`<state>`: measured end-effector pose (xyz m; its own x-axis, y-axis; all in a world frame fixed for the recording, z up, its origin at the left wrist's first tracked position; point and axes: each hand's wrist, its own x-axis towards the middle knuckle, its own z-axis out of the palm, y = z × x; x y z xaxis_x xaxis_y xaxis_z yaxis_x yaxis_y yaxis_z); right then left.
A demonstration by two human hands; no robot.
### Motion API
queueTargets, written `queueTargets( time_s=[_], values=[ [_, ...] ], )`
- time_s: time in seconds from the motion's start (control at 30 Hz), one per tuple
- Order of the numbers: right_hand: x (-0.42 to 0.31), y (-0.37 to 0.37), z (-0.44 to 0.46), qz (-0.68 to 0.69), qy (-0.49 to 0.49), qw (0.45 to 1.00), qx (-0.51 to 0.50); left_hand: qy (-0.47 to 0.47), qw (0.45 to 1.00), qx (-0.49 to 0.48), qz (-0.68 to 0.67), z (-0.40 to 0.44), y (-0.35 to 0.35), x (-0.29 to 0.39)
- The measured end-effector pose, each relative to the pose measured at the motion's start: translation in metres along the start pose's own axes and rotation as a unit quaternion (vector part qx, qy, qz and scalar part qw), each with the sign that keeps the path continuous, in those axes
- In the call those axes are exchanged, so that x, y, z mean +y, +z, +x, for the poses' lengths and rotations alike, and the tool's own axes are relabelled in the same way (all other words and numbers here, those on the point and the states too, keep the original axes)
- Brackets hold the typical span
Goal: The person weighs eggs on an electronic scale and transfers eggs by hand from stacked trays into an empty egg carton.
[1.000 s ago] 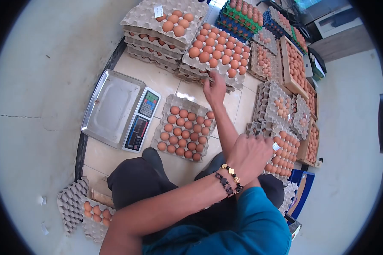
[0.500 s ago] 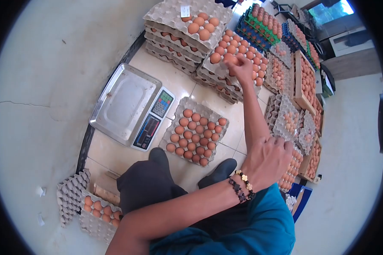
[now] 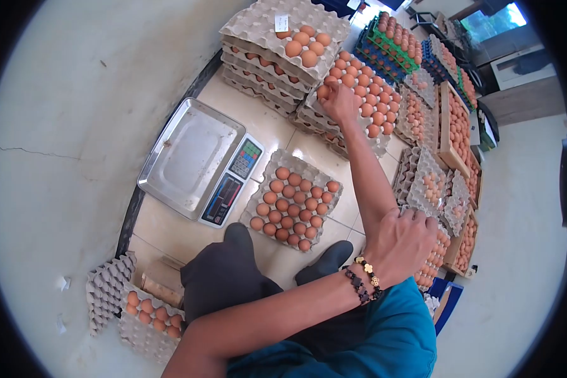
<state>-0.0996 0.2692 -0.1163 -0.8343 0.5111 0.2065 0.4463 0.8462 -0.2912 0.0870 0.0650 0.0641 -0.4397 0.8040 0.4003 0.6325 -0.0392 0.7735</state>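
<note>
My right hand (image 3: 340, 106) reaches to the near left corner of a full egg tray (image 3: 379, 140), its fingers closed round a brown egg (image 3: 323, 92). My left hand (image 3: 404, 247), with beaded bracelets (image 3: 363, 277) at the wrist, lies across my right arm near the elbow. Its fingers are curled under, and whatever they hold is hidden. On the floor between my boots and the stack lies a grey tray (image 3: 268, 178) with rows of brown eggs (image 3: 293, 210). Left of it is a digital scale (image 3: 192, 160) with a bare metal pan.
A taller tray stack (image 3: 252, 25) with a white label stands behind the scale. Green and blue trays (image 3: 390, 47), wooden crates of eggs (image 3: 458, 126) and more grey trays (image 3: 422, 179) line the right. Near my left leg are a partly filled tray (image 3: 138, 334) and bare trays (image 3: 107, 286).
My right hand has moved up from the stack's near side, over its eggs, then left to the corner egg. My left hand has shifted slightly right and down. The view has shifted.
</note>
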Motion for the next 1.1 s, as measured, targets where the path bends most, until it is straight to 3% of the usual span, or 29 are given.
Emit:
queueTargets(
  time_s=[0.1, 0.2, 0.23, 0.3, 0.4, 0.5, 0.57, 0.63, 0.73, 0.83, 0.97, 1.07, 1.1],
  values=[
    [0.009, 0.008, 0.005, -0.031, -0.059, 0.998, 0.018, -0.006, 1.000, -0.003, -0.005, 0.001, 0.001, 0.000],
    [0.023, 0.010, -0.001, 0.098, -0.057, 0.991, 0.072, -0.005, 1.000, -0.001, -0.013, 0.001, 0.001, 0.001],
    [0.025, 0.007, -0.004, 0.207, 0.005, 0.978, 0.031, -0.004, 1.000, 0.003, -0.015, 0.001, 0.000, 0.001],
    [0.029, -0.005, -0.024, 0.408, 0.129, 0.902, -0.052, -0.002, 1.000, 0.009, -0.012, 0.001, -0.001, 0.002],
    [0.029, -0.005, -0.082, 0.654, 0.166, 0.738, -0.011, -0.001, 1.000, -0.002, -0.015, 0.002, 0.000, 0.005],
    [0.041, 0.009, -0.143, 0.638, 0.227, 0.735, -0.016, 0.001, 1.000, -0.014, -0.012, -0.002, -0.001, 0.010],
    [0.062, 0.036, -0.181, 0.466, 0.323, 0.822, -0.043, 0.013, 1.000, -0.021, 0.018, -0.004, -0.001, 0.012],
    [0.103, 0.083, -0.224, 0.277, 0.289, 0.914, -0.063, 0.015, 0.999, -0.035, 0.023, -0.005, -0.001, 0.011],
    [0.078, 0.072, -0.251, 0.079, 0.282, 0.955, -0.052, 0.016, 0.997, -0.068, 0.021, -0.002, -0.006, 0.010],
    [0.075, 0.083, -0.258, 0.084, 0.306, 0.948, -0.022, 0.007, 0.997, -0.077, 0.011, 0.000, -0.003, 0.009],
    [0.088, 0.105, -0.261, 0.058, 0.208, 0.976, -0.027, 0.010, 0.997, -0.068, 0.021, -0.003, 0.003, 0.009],
    [0.087, 0.103, -0.259, 0.032, 0.205, 0.977, -0.049, 0.011, 0.997, -0.070, 0.021, -0.003, 0.002, 0.008],
    [0.096, 0.106, -0.261, 0.082, 0.232, 0.969, -0.013, 0.011, 0.997, -0.073, 0.023, -0.003, 0.003, 0.009]
  ],
)
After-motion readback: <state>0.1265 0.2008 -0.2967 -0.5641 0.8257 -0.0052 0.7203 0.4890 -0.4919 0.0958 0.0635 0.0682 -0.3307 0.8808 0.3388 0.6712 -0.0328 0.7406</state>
